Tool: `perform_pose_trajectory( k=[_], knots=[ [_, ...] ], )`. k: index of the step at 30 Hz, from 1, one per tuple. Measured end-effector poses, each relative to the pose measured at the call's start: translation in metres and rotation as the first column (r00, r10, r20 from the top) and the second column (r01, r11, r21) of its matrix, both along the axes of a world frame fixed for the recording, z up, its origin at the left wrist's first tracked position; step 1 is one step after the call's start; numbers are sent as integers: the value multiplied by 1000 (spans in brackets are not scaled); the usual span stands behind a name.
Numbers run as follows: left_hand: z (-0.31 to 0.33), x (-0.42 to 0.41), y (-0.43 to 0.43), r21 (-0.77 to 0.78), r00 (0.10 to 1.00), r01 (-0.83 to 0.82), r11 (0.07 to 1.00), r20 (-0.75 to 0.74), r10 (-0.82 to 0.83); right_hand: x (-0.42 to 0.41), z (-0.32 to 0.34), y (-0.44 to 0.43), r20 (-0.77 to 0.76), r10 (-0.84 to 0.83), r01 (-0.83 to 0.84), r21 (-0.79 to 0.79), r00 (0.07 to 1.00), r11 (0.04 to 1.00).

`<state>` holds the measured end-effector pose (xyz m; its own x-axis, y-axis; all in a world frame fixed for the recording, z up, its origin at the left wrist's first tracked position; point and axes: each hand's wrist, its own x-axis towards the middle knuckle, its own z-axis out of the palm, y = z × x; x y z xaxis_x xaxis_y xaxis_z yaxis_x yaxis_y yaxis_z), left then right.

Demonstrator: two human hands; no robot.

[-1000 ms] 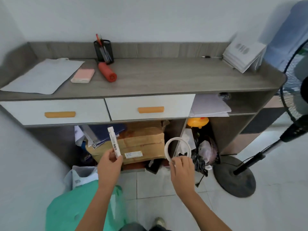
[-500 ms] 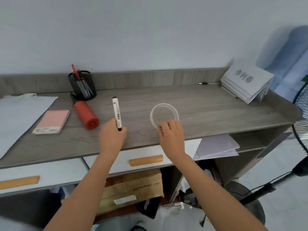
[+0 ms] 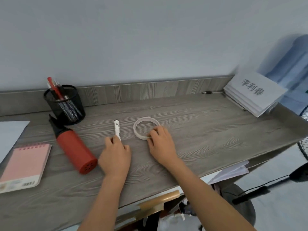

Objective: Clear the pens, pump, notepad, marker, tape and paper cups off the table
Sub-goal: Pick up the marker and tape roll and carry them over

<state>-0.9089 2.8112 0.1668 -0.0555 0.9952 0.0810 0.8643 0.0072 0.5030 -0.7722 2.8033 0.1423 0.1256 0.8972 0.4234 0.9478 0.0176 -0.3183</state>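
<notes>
While pens [image 3: 56,90] fill the mesh cup [image 3: 78,104], left hand [image 3: 115,157] pinches marker [image 3: 117,129] (apparently flat), right hand [image 3: 162,147] pinches tape [image 3: 135,130].

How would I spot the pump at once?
On the grey wooden table, look left, just in front of the black mesh pen holder. The pump lies on its side between the pink notepad and the left hand: the only fat red cylinder.
</notes>
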Motion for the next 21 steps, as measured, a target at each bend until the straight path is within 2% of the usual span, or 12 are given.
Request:
perform_pose_trajectory(
  k=[5,8,12,16,19,21],
  knots=[
    [-1,-1,2,32,1000,11,999,16,-12,-5,6,-3,5,-54,54,36,999,998],
    [-2,-6,-2,112,998,50,992,31,-54,-7,10,-17,-107,-123,130,65,987,989],
    [-1,-7,-8,204,978,190,960,47,-204,-7,7,-60,-168,-259,286,162,951,944],
    [-3,-9,-10,304,937,314,899,51,-345,2,-14,-114,-109,-441,453,165,891,876],
    [-2,-10,-15,307,898,398,864,64,-436,4,-34,-162,18,-532,530,75,846,845],
    [2,-11,-17,327,879,429,842,65,-473,0,-43,-193,29,-563,563,3,826,827]
  ],
)
